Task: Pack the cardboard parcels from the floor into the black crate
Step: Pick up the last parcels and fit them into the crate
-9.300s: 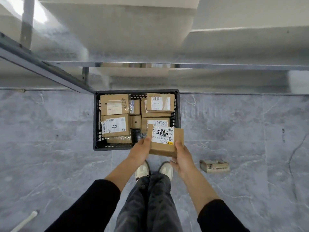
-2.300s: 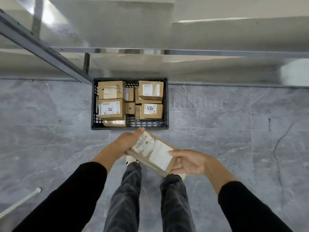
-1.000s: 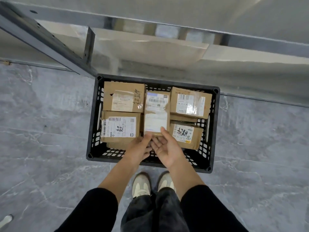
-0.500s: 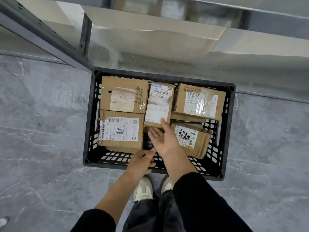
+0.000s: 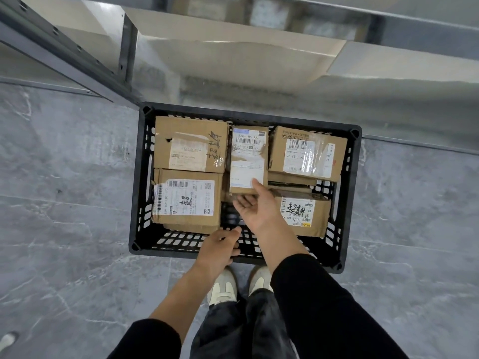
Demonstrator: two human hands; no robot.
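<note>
The black crate [image 5: 136,193] stands on the floor in front of me with several cardboard parcels inside. A narrow labelled parcel [image 5: 248,154] lies in the middle, between the back-left parcel [image 5: 191,143] and the back-right parcel [image 5: 308,154]. My right hand [image 5: 259,211] pinches its near end, thumb on top and fingers underneath. Two more parcels sit at the front left [image 5: 186,200] and the front right [image 5: 303,213]. My left hand [image 5: 220,246] hovers at the crate's near rim, fingers loosely curled, holding nothing.
A grey metal shelving frame [image 5: 64,55] runs behind and to the left of the crate. My shoes [image 5: 225,286] stand right at the crate's near wall on the grey stone floor [image 5: 64,229]. A white object [image 5: 7,340] shows at the bottom left edge.
The narrow parcel went from in front of me into the crate's middle. My left hand has let go of it and drawn back to the near rim; my right hand stays at its near end.
</note>
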